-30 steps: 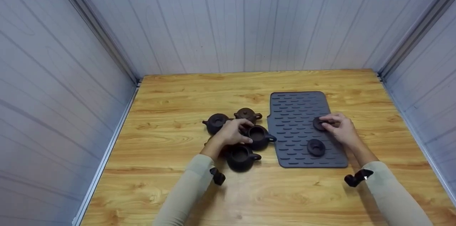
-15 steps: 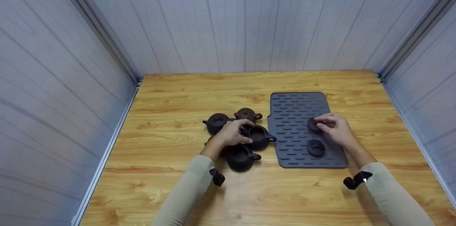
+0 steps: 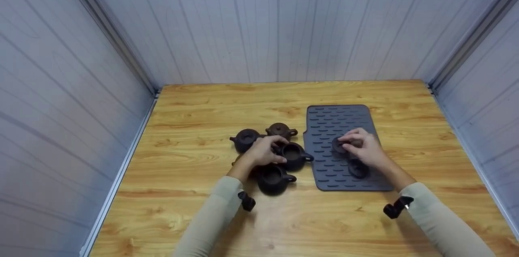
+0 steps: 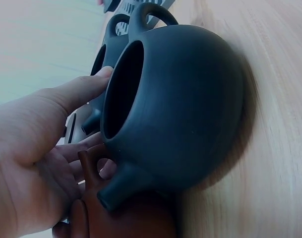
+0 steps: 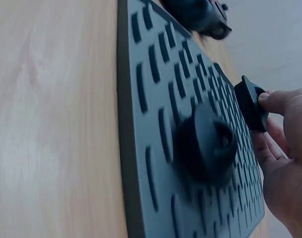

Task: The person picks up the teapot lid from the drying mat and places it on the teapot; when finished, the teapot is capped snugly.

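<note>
In the head view, my right hand [image 3: 367, 149] pinches a small dark teapot lid [image 3: 338, 145] by its knob, over the left-middle part of a grey ribbed mat [image 3: 336, 117]. Another dark lid [image 5: 205, 144] lies on the mat just below that hand. My left hand [image 3: 263, 151] curves its thumb and fingers around the spout side of a lidless black teapot [image 3: 299, 163]. Its thumb is at the rim; the other fingertips are partly hidden. A second lidless black teapot [image 4: 190, 99] stands nearest me, below the left hand.
Behind the left hand stand a lidded black teapot [image 3: 245, 141] and a small lidded brown teapot [image 3: 279, 129]. A reddish-brown teapot [image 4: 131, 218] sits mostly hidden beneath the left hand. Panelled walls [image 3: 259, 26] enclose the wooden table [image 3: 211, 103] at the back and sides.
My right hand has carried the pinched lid leftward across the mat, towards the teapots. The left hand and the teapots stay in place.
</note>
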`<state>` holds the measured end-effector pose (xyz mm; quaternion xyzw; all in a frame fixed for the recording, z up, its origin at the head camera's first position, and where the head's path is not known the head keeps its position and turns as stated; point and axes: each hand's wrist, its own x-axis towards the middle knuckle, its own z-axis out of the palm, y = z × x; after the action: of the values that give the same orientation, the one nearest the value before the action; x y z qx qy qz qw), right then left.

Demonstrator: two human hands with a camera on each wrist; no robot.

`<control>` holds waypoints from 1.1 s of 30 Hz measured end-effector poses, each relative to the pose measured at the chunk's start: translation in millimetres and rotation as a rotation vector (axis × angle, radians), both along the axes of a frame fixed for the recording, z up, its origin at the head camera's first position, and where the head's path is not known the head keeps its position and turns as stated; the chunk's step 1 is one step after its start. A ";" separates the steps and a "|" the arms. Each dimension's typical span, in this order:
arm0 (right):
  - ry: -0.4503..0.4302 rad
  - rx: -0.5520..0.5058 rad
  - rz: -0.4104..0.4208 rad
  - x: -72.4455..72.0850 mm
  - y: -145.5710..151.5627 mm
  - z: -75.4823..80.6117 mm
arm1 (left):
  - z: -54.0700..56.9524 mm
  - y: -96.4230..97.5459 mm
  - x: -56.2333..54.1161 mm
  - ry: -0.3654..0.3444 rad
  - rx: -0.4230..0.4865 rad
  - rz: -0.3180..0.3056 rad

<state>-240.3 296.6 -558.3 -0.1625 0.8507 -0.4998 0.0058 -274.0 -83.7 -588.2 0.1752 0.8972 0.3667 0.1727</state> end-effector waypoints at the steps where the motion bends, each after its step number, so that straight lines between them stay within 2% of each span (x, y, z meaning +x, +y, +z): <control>1: 0.002 0.009 0.008 0.1 -3.2 0.5 | -0.1 -0.2 -0.1 -0.003 0.001 0.002; 9: 0.001 0.032 0.067 0.4 -25.0 5.7 | -5.6 -0.2 -2.0 0.005 0.010 0.004; 19: 0.008 0.040 0.099 -3.3 -53.2 10.1 | -12.2 -0.3 -6.9 -0.010 0.062 -0.004; 27: 0.022 0.050 0.127 -6.5 -74.8 16.2 | -5.4 0.5 -2.0 0.016 0.045 -0.009; 33: 0.017 0.050 0.162 -7.0 -88.0 18.0 | -5.8 1.4 -1.6 0.028 0.032 -0.009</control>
<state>-247.3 208.6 -540.3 -0.2351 0.8470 -0.4748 0.0430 -275.6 -82.4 -594.0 0.1870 0.8928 0.3778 0.1591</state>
